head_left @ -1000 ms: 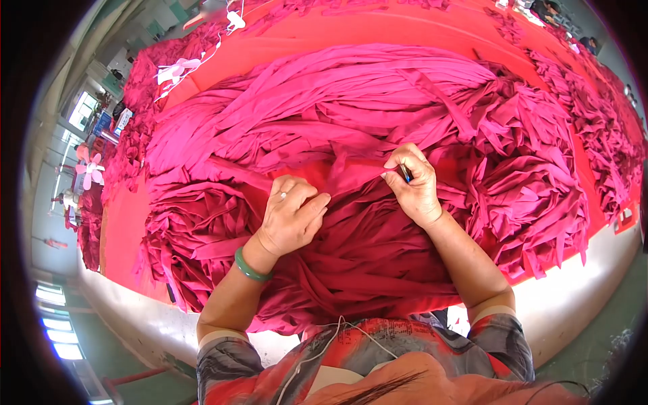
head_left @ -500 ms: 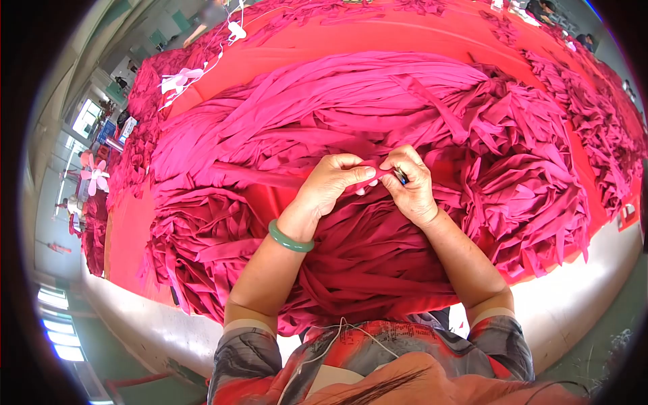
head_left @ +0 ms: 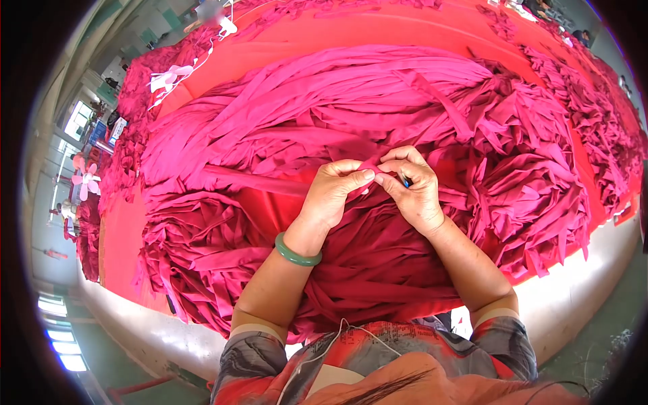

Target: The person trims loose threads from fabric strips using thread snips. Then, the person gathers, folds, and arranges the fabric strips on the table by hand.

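Observation:
Both hands meet over the middle of a big heap of magenta fabric strips [head_left: 310, 101]. Between thumb and fingers, my left hand [head_left: 335, 191] pinches a magenta fabric strip [head_left: 370, 166]; a green bangle [head_left: 297, 250] circles that wrist. My right hand [head_left: 413, 189] pinches the same strip close by, the two thumb tips almost touching. Tucked in the right hand's curled fingers is a small dark tool with a blue part [head_left: 406, 182], mostly hidden, so its kind is unclear. Loose strips surround both hands on every side.
Red cloth [head_left: 304, 30] covers the table beneath the heap. More strips pile up along the right side [head_left: 594, 115]. At the left edge are a pink fan [head_left: 86, 181], another pink fan [head_left: 169, 77] and a white cord [head_left: 196, 66].
My thumbs have come closer together on the strip, and my left hand has shifted slightly right. The blue-ended tool shows less. The whole view has moved a little.

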`<action>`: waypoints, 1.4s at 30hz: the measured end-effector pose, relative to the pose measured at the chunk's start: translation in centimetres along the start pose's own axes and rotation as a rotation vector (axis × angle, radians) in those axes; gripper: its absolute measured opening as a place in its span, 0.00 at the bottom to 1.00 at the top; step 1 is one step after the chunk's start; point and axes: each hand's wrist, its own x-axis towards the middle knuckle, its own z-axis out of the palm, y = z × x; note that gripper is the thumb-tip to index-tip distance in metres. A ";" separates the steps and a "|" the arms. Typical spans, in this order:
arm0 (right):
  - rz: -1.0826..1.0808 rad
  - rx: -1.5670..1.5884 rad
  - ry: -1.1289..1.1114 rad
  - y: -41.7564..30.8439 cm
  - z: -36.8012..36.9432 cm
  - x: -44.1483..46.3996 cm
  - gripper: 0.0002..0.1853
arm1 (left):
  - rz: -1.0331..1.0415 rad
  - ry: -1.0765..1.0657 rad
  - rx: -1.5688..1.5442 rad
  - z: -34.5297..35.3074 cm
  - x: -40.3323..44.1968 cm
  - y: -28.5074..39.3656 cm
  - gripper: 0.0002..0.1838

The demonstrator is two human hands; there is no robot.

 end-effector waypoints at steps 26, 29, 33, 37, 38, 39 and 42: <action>0.041 0.208 0.003 -0.9 -0.7 -0.1 0.02 | 0.622 -0.107 0.907 1.1 0.0 -0.3 0.06; 0.007 0.204 0.047 -1.9 -0.7 -0.1 0.03 | 0.624 -0.060 0.816 1.2 0.5 -0.7 0.02; 0.310 0.448 0.095 -2.6 -1.5 -0.4 0.18 | 0.179 0.057 0.422 0.7 0.4 -0.7 0.03; 0.662 0.963 -0.094 -1.3 -0.9 -0.9 0.29 | 0.287 0.113 0.452 0.3 0.8 -1.1 0.04; 0.758 1.068 -0.181 -1.3 -0.7 -1.0 0.28 | 0.301 0.144 0.478 0.3 0.7 -1.2 0.03; 0.879 1.175 -0.220 -1.5 -0.2 -1.2 0.27 | 0.314 0.175 0.503 0.3 0.7 -1.2 0.02; 1.000 1.323 -0.269 -2.2 0.8 -1.8 0.28 | 0.632 0.175 0.695 -0.1 1.2 -1.8 0.01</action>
